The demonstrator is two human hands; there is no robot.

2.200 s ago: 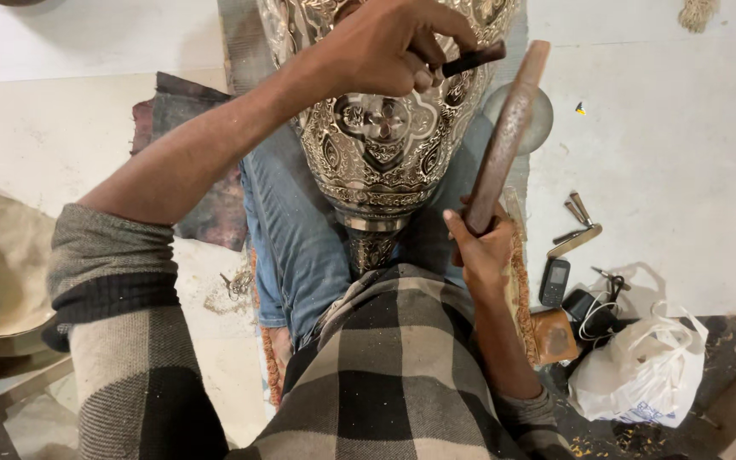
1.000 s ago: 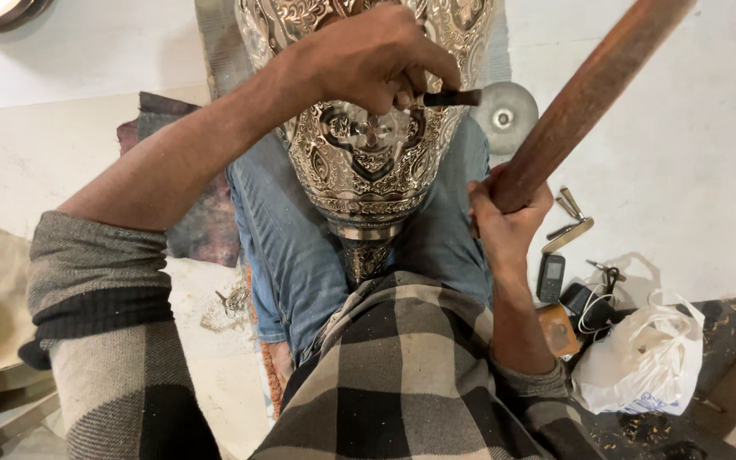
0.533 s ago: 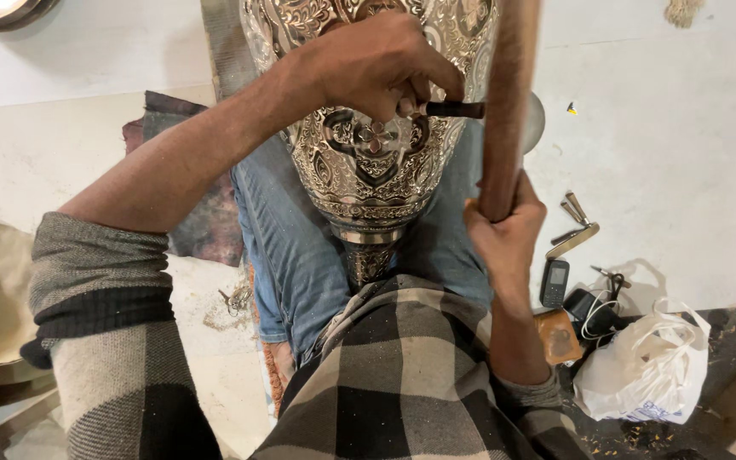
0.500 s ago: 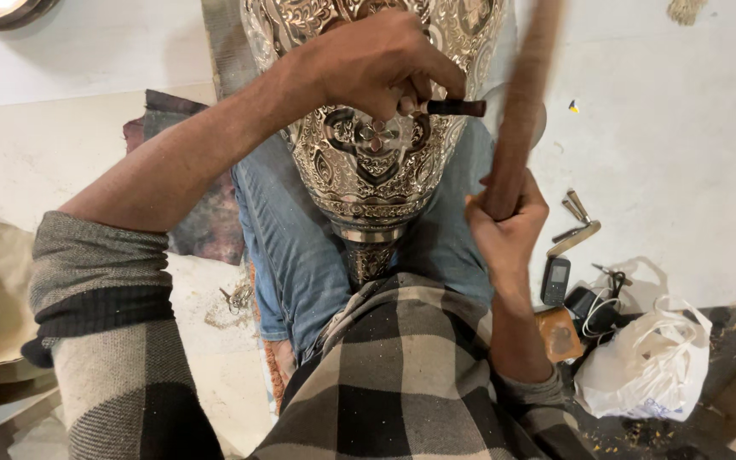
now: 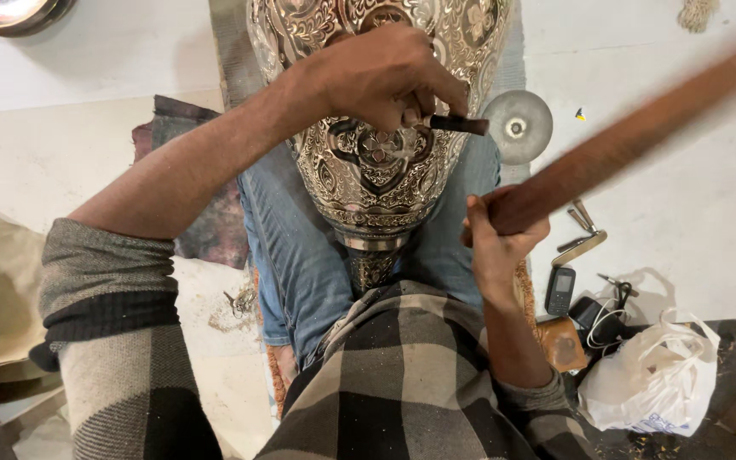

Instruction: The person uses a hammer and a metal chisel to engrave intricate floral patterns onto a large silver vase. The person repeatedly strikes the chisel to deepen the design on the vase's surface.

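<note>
A large ornate silver metal vase (image 5: pixel 376 162) lies between my knees, its narrow foot toward my body. My left hand (image 5: pixel 385 77) rests on top of the vase and grips a short dark chisel (image 5: pixel 457 125) whose tip lies against the engraved surface. My right hand (image 5: pixel 497 234) is closed around the lower end of a long brown wooden stick (image 5: pixel 632 140), which is swung out to the right and blurred by motion, well away from the chisel.
On the white floor to the right lie a round metal disc (image 5: pixel 517 126), small metal tools (image 5: pixel 581 234), a dark phone (image 5: pixel 560 290), a tangled cable (image 5: pixel 606 311) and a white plastic bag (image 5: pixel 653 379). A dark cloth (image 5: pixel 206 230) lies to the left, and a shiny bowl (image 5: pixel 10 13) sits at the top left.
The wooden stick has swung from nearly upright beside the chisel out to the right and down to a slant. My left hand keeps the chisel on the vase.
</note>
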